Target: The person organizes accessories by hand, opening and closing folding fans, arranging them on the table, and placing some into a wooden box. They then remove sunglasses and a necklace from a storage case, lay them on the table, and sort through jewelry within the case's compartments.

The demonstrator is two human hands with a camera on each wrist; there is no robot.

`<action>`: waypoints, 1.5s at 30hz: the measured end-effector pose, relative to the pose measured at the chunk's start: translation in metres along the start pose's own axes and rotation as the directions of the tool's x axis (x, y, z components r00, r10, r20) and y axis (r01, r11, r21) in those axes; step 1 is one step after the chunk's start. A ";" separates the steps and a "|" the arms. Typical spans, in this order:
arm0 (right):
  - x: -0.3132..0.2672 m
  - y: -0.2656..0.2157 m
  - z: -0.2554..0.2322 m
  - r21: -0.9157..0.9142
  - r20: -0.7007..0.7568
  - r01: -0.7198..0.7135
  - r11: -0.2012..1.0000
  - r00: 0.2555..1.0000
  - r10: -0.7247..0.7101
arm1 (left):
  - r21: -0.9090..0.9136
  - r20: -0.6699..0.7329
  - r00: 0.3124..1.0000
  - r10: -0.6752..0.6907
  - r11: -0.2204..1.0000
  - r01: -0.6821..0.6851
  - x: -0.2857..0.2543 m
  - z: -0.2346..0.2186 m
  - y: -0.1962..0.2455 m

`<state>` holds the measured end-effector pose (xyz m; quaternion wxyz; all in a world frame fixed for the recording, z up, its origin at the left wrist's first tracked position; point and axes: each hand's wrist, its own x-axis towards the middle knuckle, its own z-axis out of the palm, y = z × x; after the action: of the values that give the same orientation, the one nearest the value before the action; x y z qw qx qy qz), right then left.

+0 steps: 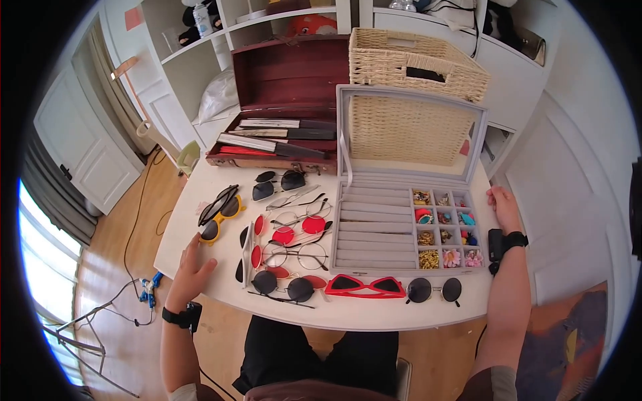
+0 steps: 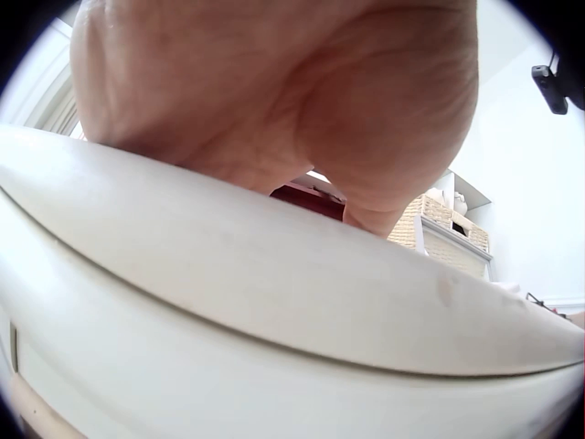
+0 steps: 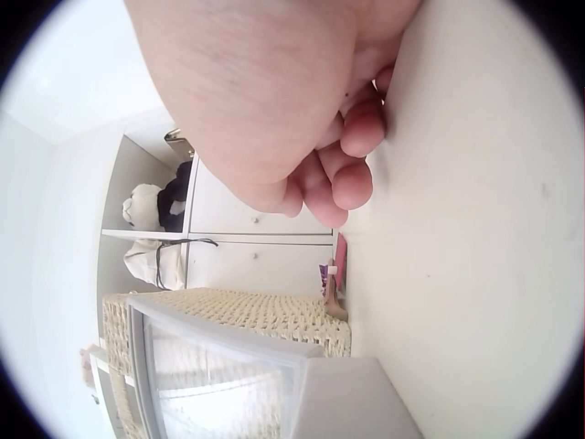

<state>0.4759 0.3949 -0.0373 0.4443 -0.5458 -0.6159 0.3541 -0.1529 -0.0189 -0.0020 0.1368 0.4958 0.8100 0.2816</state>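
My left hand [image 1: 191, 273] rests at the table's left edge, its fingers near a pair of yellow-framed sunglasses [image 1: 231, 209] that lies against a dark-framed pair. Beside the right edge lies my right hand [image 1: 505, 207], fingers loosely curled and holding nothing; the right wrist view shows its fingertips [image 3: 352, 187] at the white tabletop. Next to it stands a grey jewelry box [image 1: 374, 273], lid raised, with rings and flower pieces in its small compartments and bare padded rolls on the left. Red cat-eye sunglasses [image 1: 365, 287] and round dark sunglasses [image 1: 420, 291] lie before the box.
Several more glasses, among them red-lensed round ones [image 1: 283, 236], cover the table's middle left. Behind them an open dark red case [image 1: 289, 73] holds books [image 1: 249, 142]. A woven basket [image 1: 461, 75] stands behind the jewelry box. White shelves [image 1: 180, 63] rise at the back.
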 end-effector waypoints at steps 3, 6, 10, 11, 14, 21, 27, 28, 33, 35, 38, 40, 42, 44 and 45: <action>-0.005 -0.008 0.001 0.010 -0.007 -0.063 0.998 0.998 0.063 | 0.056 -0.033 0.998 0.062 0.997 -0.060 -0.014 0.005 -0.004; -0.006 -0.010 0.003 0.013 0.012 -0.035 0.999 0.999 0.035 | 0.117 -0.100 0.991 0.090 0.990 -0.078 -0.028 0.007 -0.013; -0.009 -0.015 0.004 -0.001 0.000 -0.055 0.999 0.999 0.055 | 0.233 -0.226 0.958 0.177 0.965 -0.123 -0.031 0.019 -0.014; -0.009 -0.016 0.004 -0.008 -0.012 -0.059 0.998 0.998 0.059 | 0.225 -0.218 0.959 0.184 0.965 -0.134 -0.029 0.022 -0.016; -0.008 -0.015 0.004 -0.001 0.009 -0.068 0.998 0.998 0.068 | 0.277 -0.354 0.921 0.165 0.959 -0.066 -0.023 0.033 -0.020; -0.008 -0.013 0.004 0.008 0.013 -0.055 0.998 0.998 0.055 | 0.218 -0.374 0.903 0.210 0.967 -0.134 -0.021 0.037 -0.029; -0.008 -0.016 0.004 0.004 0.013 -0.104 0.995 0.994 0.104 | 0.191 -0.375 0.904 0.205 0.971 -0.141 -0.020 0.037 -0.032; -0.008 -0.017 0.005 0.000 0.010 -0.104 0.995 0.995 0.104 | 0.187 -0.379 0.903 0.203 0.972 -0.140 -0.020 0.038 -0.034; -0.013 -0.030 0.006 -0.013 -0.024 -0.103 0.995 0.994 0.102 | 0.161 -0.384 0.899 0.211 0.974 -0.160 -0.020 0.039 -0.037; -0.011 -0.033 0.007 -0.018 -0.054 -0.077 0.997 0.996 0.076 | 0.168 -0.382 0.899 0.213 0.973 -0.159 -0.021 0.038 -0.039; -0.009 -0.041 0.006 0.028 -0.087 0.010 1.000 0.996 -0.008 | 0.166 -0.368 0.908 0.200 0.975 -0.148 -0.021 0.038 -0.045; -0.014 -0.048 0.009 -0.012 -0.076 0.082 0.997 0.994 -0.083 | 0.158 -0.375 0.905 0.204 0.975 -0.154 -0.020 0.039 -0.045; -0.015 -0.053 0.011 -0.073 -0.109 0.133 0.989 0.984 -0.140 | 0.154 -0.384 0.900 0.207 0.975 -0.158 -0.019 0.039 -0.045; -0.021 -0.064 0.015 -0.133 -0.134 0.183 0.974 0.971 -0.200 | 0.148 -0.387 0.899 0.204 0.976 -0.158 -0.020 0.039 -0.046; -0.026 -0.072 0.016 -0.168 -0.101 0.184 0.968 0.974 -0.203 | 0.145 -0.390 0.899 0.200 0.977 -0.155 -0.020 0.040 -0.046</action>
<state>0.4360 0.3589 0.0189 0.4678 -0.5363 -0.6651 0.2265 -0.1569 -0.0402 -0.0630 -0.0866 0.5059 0.7864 0.3436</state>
